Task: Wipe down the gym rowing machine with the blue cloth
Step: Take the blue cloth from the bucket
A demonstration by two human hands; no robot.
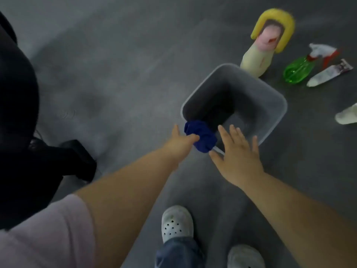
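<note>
A bunched-up blue cloth [201,135] hangs over the near rim of a clear plastic tub [270,105] standing on the grey floor. My left hand [183,142] grips the cloth from its left side, fingers curled into the fabric. Just right of the cloth, my right hand [238,151] is spread flat with straight fingers over the tub's near edge, holding nothing. A black part of the rowing machine [23,132] fills the left side of the view, blurred.
Beyond the tub stand a pale bottle with a yellow sponge [270,35], a green spray bottle [301,68] lying down, a white tube [328,74] and another white bottle [347,115] at the right edge. My feet in white clogs [176,223] are below.
</note>
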